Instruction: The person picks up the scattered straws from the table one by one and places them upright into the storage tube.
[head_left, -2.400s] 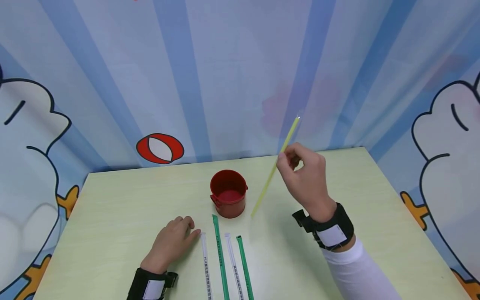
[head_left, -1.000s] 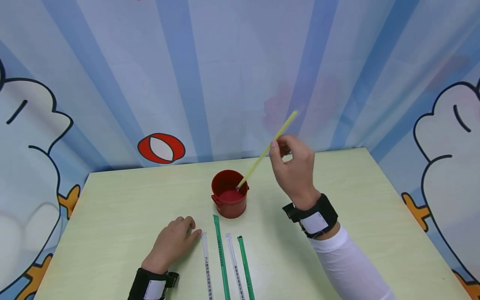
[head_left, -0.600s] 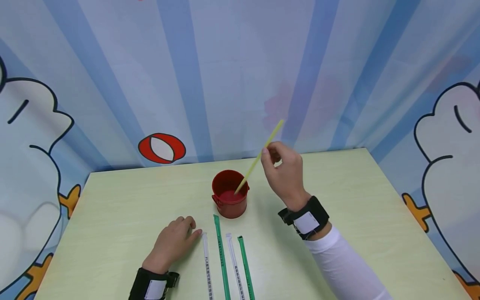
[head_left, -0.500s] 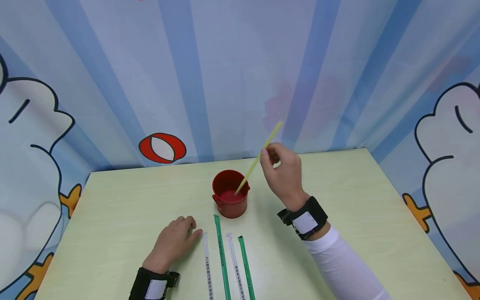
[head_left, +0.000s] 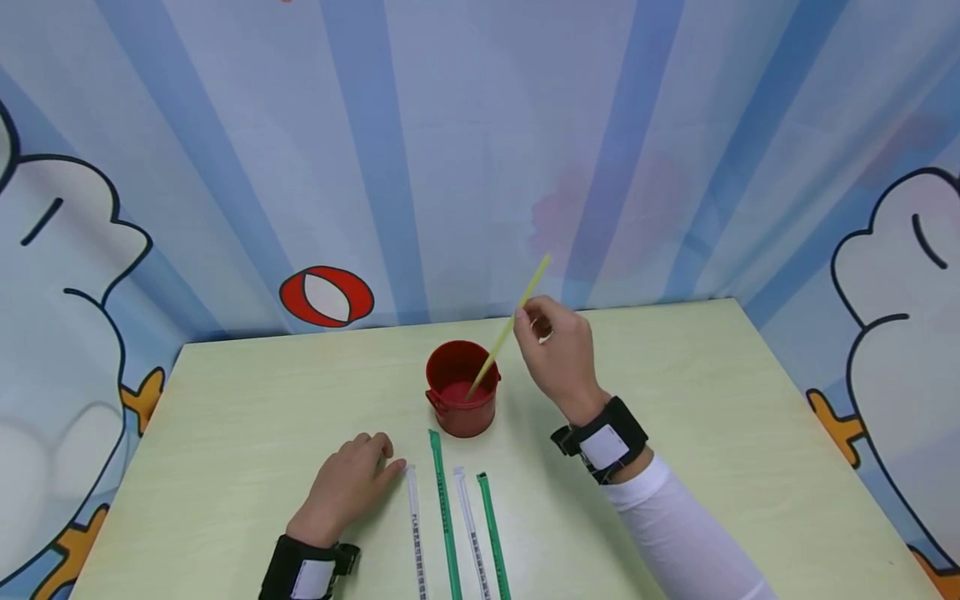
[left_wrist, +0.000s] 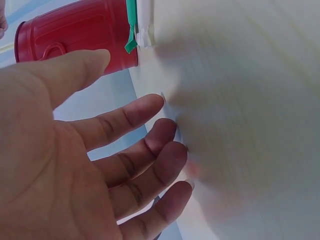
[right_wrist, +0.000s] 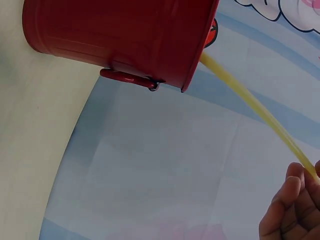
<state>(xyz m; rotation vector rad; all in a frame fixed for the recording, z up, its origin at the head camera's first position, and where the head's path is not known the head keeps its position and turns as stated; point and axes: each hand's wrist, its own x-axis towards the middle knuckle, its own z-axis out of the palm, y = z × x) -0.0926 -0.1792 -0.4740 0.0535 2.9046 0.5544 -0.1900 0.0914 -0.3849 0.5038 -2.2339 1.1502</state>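
Note:
My right hand (head_left: 561,350) pinches a thin yellow straw (head_left: 501,339) between thumb and fingers. The straw slants down to the left, its lower end inside a small red metal bucket (head_left: 461,418) and its upper end sticking up past my fingers. In the right wrist view the straw (right_wrist: 255,105) crosses the rim of the bucket (right_wrist: 115,35). My left hand (head_left: 347,483) rests on the table with relaxed fingers, the thumb tip right at the top end of a white wrapped straw (head_left: 416,533). Its palm (left_wrist: 55,155) holds nothing.
Right of that white straw lie a green wrapped straw (head_left: 445,508), another white one (head_left: 471,533) and another green one (head_left: 492,533), roughly side by side below the bucket. Behind the pale table (head_left: 255,392) hangs a blue striped cloth (head_left: 480,167) with cartoon figures.
My right hand has moved left and then down, bringing the yellow straw from beside the bucket into it, tip lowered inside. The left hand has stayed in place.

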